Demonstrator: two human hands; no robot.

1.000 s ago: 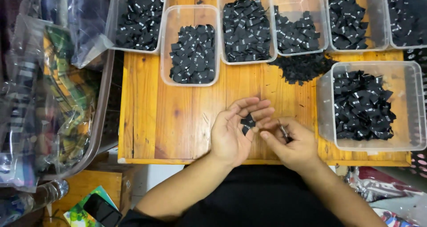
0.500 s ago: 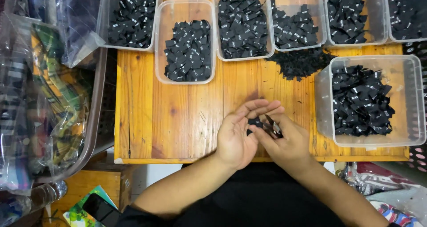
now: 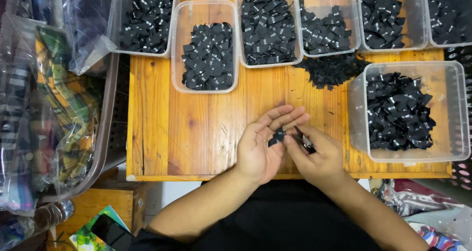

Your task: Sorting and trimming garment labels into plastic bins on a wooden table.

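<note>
Hands are met over the near edge of the wooden table, the landmark for all that follows. A small black fabric label is pinched between the left hand thumb and the right hand fingertips; further labels seem tucked under the right fingers, though that cannot be told for sure. Half a second ago the label lay deeper in the left palm; now it is lifted to the fingertips, so one piece appears singled out. Clear plastic tubs of black labels are ranged along the table's far edge, one large tub at its right end, a loose heap between.
</note>
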